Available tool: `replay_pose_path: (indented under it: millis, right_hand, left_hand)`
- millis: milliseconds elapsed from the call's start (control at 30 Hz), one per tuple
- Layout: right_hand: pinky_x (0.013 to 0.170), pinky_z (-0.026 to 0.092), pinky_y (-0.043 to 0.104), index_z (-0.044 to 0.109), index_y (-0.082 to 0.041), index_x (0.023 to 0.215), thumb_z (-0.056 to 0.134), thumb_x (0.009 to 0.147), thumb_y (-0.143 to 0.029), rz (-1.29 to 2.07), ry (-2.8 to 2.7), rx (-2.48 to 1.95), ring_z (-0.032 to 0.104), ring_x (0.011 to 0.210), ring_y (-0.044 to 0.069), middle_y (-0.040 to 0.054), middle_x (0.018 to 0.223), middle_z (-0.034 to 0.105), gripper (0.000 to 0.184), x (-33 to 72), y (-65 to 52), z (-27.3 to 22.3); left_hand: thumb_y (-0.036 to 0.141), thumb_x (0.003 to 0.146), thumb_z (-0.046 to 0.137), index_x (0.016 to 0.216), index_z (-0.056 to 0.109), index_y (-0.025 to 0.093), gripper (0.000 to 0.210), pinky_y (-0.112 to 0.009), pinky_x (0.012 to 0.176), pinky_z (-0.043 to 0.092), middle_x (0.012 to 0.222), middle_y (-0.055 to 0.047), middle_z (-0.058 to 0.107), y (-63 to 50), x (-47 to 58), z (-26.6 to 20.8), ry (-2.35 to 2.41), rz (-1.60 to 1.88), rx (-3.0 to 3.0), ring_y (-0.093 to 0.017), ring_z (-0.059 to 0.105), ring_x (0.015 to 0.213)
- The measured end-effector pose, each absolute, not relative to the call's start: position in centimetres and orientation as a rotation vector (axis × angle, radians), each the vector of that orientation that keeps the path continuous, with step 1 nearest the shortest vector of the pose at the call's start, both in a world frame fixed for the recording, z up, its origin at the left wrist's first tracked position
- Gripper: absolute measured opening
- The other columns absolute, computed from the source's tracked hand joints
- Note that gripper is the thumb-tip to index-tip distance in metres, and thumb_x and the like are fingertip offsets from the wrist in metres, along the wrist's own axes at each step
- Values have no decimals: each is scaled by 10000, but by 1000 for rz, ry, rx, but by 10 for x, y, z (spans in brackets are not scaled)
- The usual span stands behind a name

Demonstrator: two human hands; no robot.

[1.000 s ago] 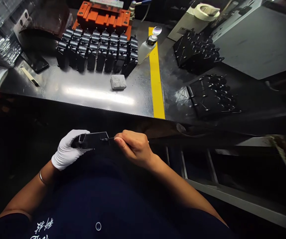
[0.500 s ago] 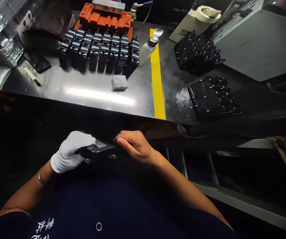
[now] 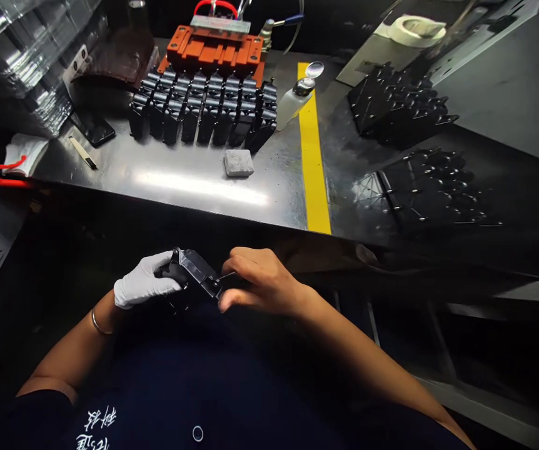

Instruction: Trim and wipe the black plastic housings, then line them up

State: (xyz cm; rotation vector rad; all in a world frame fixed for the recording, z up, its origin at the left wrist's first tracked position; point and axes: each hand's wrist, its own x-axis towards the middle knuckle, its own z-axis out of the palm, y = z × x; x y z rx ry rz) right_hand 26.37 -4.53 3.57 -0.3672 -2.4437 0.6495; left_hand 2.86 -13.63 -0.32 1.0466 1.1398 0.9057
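Observation:
My left hand [image 3: 145, 281], in a white glove, is closed around a black plastic part [image 3: 198, 270] held up in front of my body. The part is tilted, its long ribbed face pointing up and to the right. Bare, my right hand [image 3: 262, 281] is at the part's right end, thumb apart below and fingers curled above. From those fingers a thin metal tool [image 3: 228, 275] reaches to the part's edge; its handle is hidden in the hand.
On the metal bench are rows of black parts [image 3: 208, 109], a grey block [image 3: 239, 163], a pump bottle [image 3: 292, 103] and a yellow tape strip [image 3: 316, 181]. An orange fixture [image 3: 216, 50] stands behind. More black parts [image 3: 398, 103] are right; a light-handled blade [image 3: 82, 152] lies left.
My left hand has turned the black part, so its ribbed side now shows instead of its flat face. My right hand has opened its thumb downward and brought the tool against the part. The view has shifted.

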Motion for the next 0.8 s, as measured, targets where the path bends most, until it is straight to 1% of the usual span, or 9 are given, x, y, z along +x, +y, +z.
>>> replay_pose_path:
  millis: [67, 133, 300, 467, 533, 633, 733, 800]
  right_hand:
    - [474, 247, 216, 566, -148, 716, 451, 832, -684, 573, -2503, -314, 384, 504, 77, -21, 583, 464, 561, 258, -43, 40]
    - [472, 212, 222, 564, -151, 682, 418, 846, -687, 520, -2552, -276, 366, 505, 76, -23, 584, 449, 579, 255, -40, 43]
    - [481, 189, 231, 492, -155, 571, 409, 880, -644, 484, -2601, -269, 337, 506, 73, -28, 566, 409, 585, 255, -40, 42]
    - [476, 178, 235, 536, -156, 631, 354, 858, -702, 459, -2571, -352, 330, 505, 77, -30, 576, 401, 619, 257, -42, 39]
    - [470, 186, 236, 506, -158, 594, 353, 865, -692, 477, -2580, -330, 328, 497, 73, -29, 569, 400, 618, 259, -43, 38]
    - [467, 214, 239, 449, -163, 539, 388, 897, -626, 452, -2567, -303, 339, 487, 72, -23, 543, 399, 589, 261, -43, 36]
    - [461, 245, 243, 479, -167, 565, 391, 913, -594, 378, -2504, -329, 354, 481, 80, -7, 535, 418, 558, 261, -41, 33]
    - [454, 260, 248, 529, -163, 620, 375, 916, -598, 315, -2442, -367, 359, 479, 90, 8, 536, 433, 548, 259, -38, 30]
  left_hand:
    - [521, 606, 795, 1138, 667, 138, 667, -339, 732, 536, 923, -83, 717, -134, 28, -7, 1101, 857, 986, -238, 661, 817]
    - [523, 604, 793, 1105, 676, 134, 646, -330, 724, 527, 909, -79, 712, -132, 28, -11, 1096, 836, 976, -228, 647, 805]
    - [571, 582, 784, 1052, 676, 123, 658, -311, 660, 512, 854, -75, 699, -131, 31, -13, 1129, 822, 962, -202, 617, 729]
    - [563, 590, 781, 1069, 672, 128, 655, -309, 666, 509, 856, -68, 690, -130, 31, -13, 1119, 819, 980, -198, 610, 737]
    - [546, 597, 782, 1054, 679, 135, 624, -310, 672, 508, 857, -62, 687, -129, 31, -14, 1123, 803, 1001, -199, 606, 744]
    - [539, 623, 765, 1053, 677, 131, 600, -315, 693, 503, 854, -55, 679, -128, 35, -14, 1119, 796, 998, -199, 603, 756]
    - [528, 653, 745, 1101, 663, 138, 599, -310, 727, 492, 871, -38, 673, -129, 43, -9, 1106, 826, 994, -196, 601, 786]
    - [517, 695, 714, 1098, 667, 148, 548, -296, 773, 479, 891, -19, 669, -128, 49, -4, 1125, 878, 998, -192, 596, 824]
